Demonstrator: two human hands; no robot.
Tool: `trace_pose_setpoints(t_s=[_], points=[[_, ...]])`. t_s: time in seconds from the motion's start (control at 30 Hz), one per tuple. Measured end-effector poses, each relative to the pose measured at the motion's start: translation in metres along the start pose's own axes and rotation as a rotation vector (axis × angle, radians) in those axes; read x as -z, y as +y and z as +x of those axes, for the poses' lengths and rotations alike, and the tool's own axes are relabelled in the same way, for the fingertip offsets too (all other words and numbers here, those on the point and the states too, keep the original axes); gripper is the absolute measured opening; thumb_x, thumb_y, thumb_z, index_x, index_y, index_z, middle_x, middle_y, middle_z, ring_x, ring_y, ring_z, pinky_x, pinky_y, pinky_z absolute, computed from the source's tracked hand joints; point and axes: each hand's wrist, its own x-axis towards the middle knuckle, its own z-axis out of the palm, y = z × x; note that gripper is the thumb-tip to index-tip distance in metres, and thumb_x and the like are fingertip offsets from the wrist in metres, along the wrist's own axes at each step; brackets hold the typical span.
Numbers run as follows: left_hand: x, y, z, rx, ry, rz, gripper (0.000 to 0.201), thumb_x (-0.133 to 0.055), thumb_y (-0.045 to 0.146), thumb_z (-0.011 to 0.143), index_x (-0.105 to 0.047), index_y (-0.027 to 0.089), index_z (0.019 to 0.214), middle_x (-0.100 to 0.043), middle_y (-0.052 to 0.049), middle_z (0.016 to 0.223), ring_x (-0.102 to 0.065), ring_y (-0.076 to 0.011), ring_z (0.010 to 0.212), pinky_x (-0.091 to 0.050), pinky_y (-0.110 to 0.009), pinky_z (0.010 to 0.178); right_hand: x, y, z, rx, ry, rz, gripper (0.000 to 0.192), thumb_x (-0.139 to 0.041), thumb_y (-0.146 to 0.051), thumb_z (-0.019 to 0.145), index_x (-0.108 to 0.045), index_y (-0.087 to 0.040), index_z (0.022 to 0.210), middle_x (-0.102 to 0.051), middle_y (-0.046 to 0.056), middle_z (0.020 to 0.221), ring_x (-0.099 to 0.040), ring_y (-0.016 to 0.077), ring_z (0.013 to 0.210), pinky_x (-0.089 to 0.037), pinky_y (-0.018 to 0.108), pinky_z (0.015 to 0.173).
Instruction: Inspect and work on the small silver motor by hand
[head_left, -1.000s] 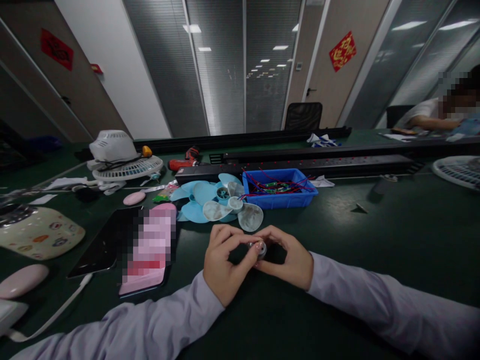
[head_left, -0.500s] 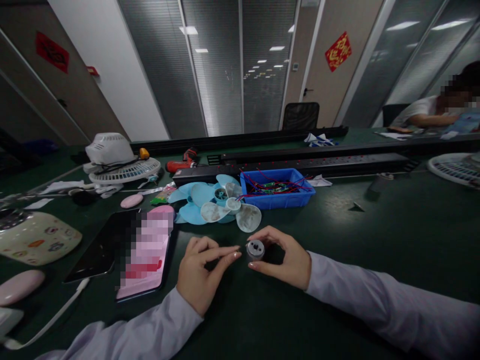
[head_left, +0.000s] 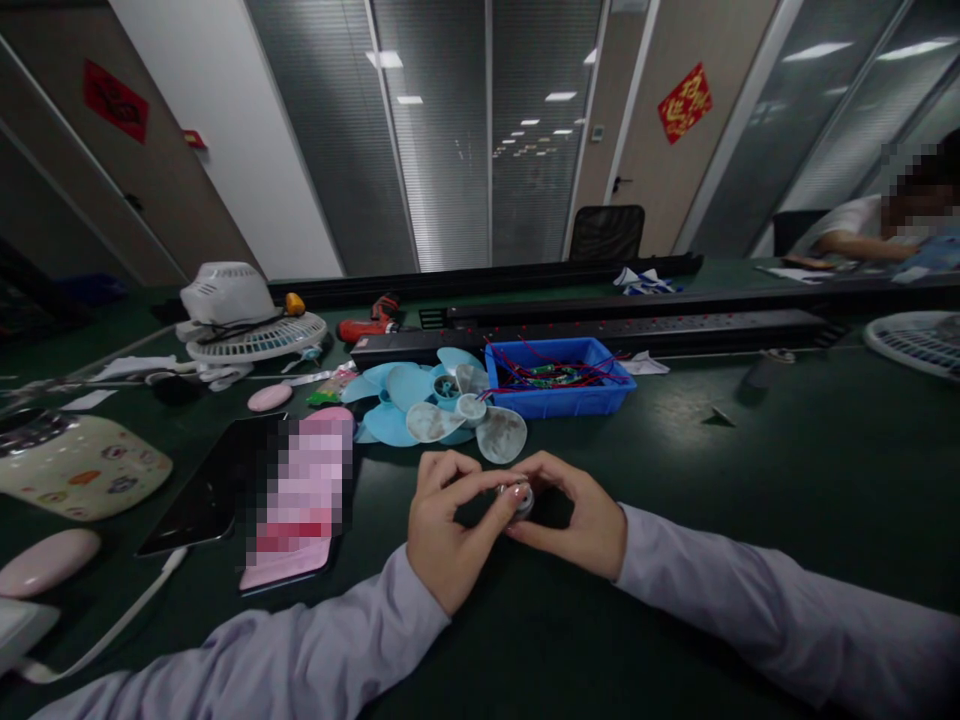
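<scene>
A small round silver motor (head_left: 520,497) sits between both hands just above the dark green table (head_left: 750,470). My left hand (head_left: 444,525) pinches its left side with fingertips. My right hand (head_left: 581,515) cups it from the right, thumb below. Most of the motor is hidden by the fingers. Just beyond the hands lie blue and white fan blades (head_left: 442,408).
A blue bin (head_left: 559,376) with red wires stands behind the blades. A phone and pink case (head_left: 296,495) lie to the left, with a white fan housing (head_left: 240,315) and a red drill (head_left: 371,320) farther back. Another person (head_left: 885,225) sits far right.
Half a second ago my left hand was off the motor, to its left; it has come back and now pinches the motor again, as one second ago.
</scene>
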Motion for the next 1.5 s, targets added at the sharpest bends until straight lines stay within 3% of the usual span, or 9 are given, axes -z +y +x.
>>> trace_pose_setpoints(t_s=[0.2, 0.6, 0.9, 1.03, 1.17, 1.27, 1.37, 1.5], points=[[-0.001, 0.003, 0.0, -0.054, -0.003, 0.038, 0.012, -0.069, 0.022, 0.078, -0.073, 0.027, 0.088, -0.055, -0.001, 0.073, -0.048, -0.0195, 0.081, -0.04, -0.032, 0.071, 0.0, 0.001, 0.0, -0.01, -0.006, -0.009, 0.036, -0.072, -0.017, 0.07, -0.057, -0.017, 0.103, -0.068, 0.005, 0.093, -0.065, 0.0193, 0.085, -0.049, 0.034, 0.077], [0.002, -0.001, 0.001, 0.01, -0.093, 0.022, 0.012, -0.064, 0.025, 0.082, -0.072, 0.028, 0.091, -0.058, -0.003, 0.081, -0.048, -0.0211, 0.088, -0.04, -0.035, 0.078, 0.001, 0.0, -0.001, -0.006, -0.004, -0.02, 0.035, -0.073, -0.021, 0.071, -0.057, -0.018, 0.102, -0.067, 0.004, 0.091, -0.064, 0.0181, 0.084, -0.049, 0.032, 0.077], [0.0, -0.001, 0.001, 0.036, -0.142, 0.013, 0.019, -0.064, 0.027, 0.081, -0.072, 0.033, 0.098, -0.057, -0.004, 0.098, -0.046, -0.0238, 0.1, -0.039, -0.04, 0.086, 0.003, -0.001, 0.0, 0.039, -0.057, -0.09, 0.04, -0.069, -0.019, 0.074, -0.057, -0.018, 0.112, -0.066, 0.006, 0.103, -0.063, 0.0198, 0.096, -0.049, 0.033, 0.085], [0.0, -0.002, 0.001, 0.042, -0.153, -0.006, 0.02, -0.064, 0.028, 0.081, -0.072, 0.034, 0.098, -0.058, -0.005, 0.1, -0.046, -0.0246, 0.101, -0.04, -0.039, 0.081, 0.002, -0.004, -0.001, 0.041, -0.045, -0.098, 0.036, -0.07, -0.018, 0.072, -0.061, -0.018, 0.107, -0.068, 0.004, 0.099, -0.064, 0.0197, 0.094, -0.05, 0.033, 0.084], [0.002, 0.003, 0.0, 0.007, -0.117, -0.028, 0.013, -0.065, 0.026, 0.08, -0.074, 0.031, 0.089, -0.058, -0.005, 0.095, -0.047, -0.0238, 0.096, -0.041, -0.036, 0.074, 0.001, -0.007, -0.002, -0.021, -0.041, -0.068, 0.028, -0.077, -0.021, 0.065, -0.062, -0.016, 0.088, -0.068, 0.001, 0.082, -0.064, 0.0164, 0.075, -0.051, 0.028, 0.07], [0.007, 0.005, -0.001, -0.063, -0.041, -0.039, 0.011, -0.066, 0.023, 0.079, -0.073, 0.028, 0.087, -0.058, -0.004, 0.087, -0.049, -0.0216, 0.09, -0.041, -0.035, 0.075, 0.002, -0.008, -0.003, -0.058, -0.039, -0.068, 0.031, -0.082, -0.024, 0.058, -0.058, -0.017, 0.077, -0.064, -0.002, 0.069, -0.061, 0.0136, 0.064, -0.048, 0.025, 0.06], [0.02, 0.0, -0.003, -0.096, 0.026, -0.018, 0.012, -0.064, 0.021, 0.082, -0.072, 0.027, 0.089, -0.058, -0.003, 0.082, -0.05, -0.0199, 0.087, -0.041, -0.034, 0.076, 0.004, -0.008, -0.004, -0.087, -0.053, -0.075, 0.035, -0.083, -0.027, 0.057, -0.058, -0.017, 0.079, -0.066, -0.001, 0.073, -0.062, 0.0142, 0.067, -0.048, 0.025, 0.062], [0.04, -0.025, -0.01, -0.079, -0.106, 0.161, 0.015, -0.066, 0.028, 0.081, -0.073, 0.033, 0.094, -0.059, -0.002, 0.086, -0.05, -0.0211, 0.089, -0.042, -0.035, 0.077, 0.005, -0.007, -0.004, -0.117, -0.055, -0.077, 0.037, -0.082, -0.028, 0.059, -0.061, -0.016, 0.086, -0.07, 0.004, 0.085, -0.065, 0.0165, 0.075, -0.051, 0.028, 0.068]])
